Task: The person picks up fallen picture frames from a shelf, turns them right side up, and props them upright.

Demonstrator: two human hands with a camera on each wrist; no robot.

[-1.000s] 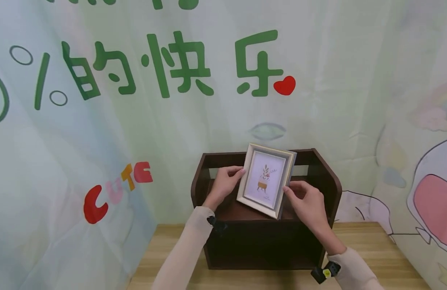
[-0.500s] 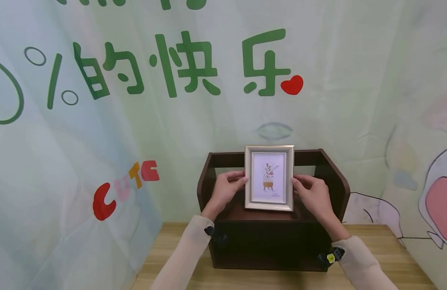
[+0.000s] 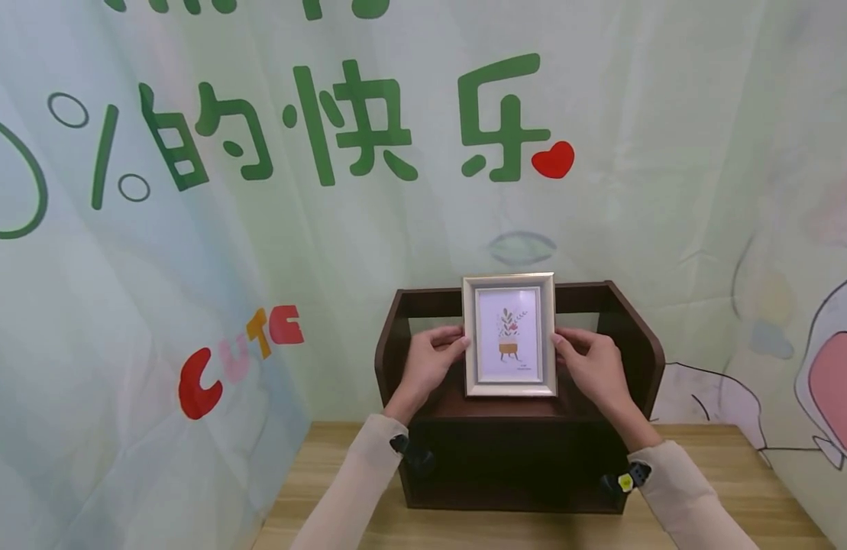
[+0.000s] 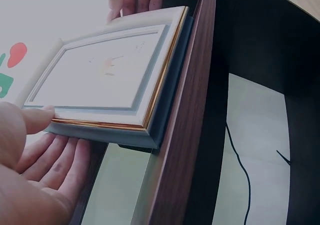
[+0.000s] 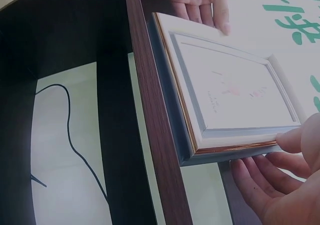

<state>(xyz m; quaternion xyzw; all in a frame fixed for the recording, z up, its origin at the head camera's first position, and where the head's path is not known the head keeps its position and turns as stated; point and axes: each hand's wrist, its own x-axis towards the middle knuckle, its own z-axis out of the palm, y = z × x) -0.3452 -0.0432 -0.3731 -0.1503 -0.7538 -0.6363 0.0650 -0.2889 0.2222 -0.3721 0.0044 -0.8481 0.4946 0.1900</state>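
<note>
A picture frame (image 3: 509, 336) with a pale, gold-edged border stands nearly upright at the upper level of a dark brown wooden shelf (image 3: 512, 409). Its print shows a plant in an orange pot on legs. My left hand (image 3: 426, 367) pinches the left side of the frame, thumb on the front and fingers behind. On the opposite side my right hand (image 3: 595, 370) grips it the same way. In both wrist views the bottom edge of the picture frame (image 4: 115, 75) lies at or just above the shelf board (image 5: 152, 105); contact is hard to tell.
The shelf stands on a light wood table (image 3: 341, 458) against a printed curtain (image 3: 327, 244) with green lettering. Below the upper board is a dark lower compartment (image 3: 509, 462). A thin black line (image 4: 242, 170) runs across the pale opening behind it.
The picture frame has turned from a tilt to straight and facing forward, both hands still holding its sides. Over the last half second it has barely moved.
</note>
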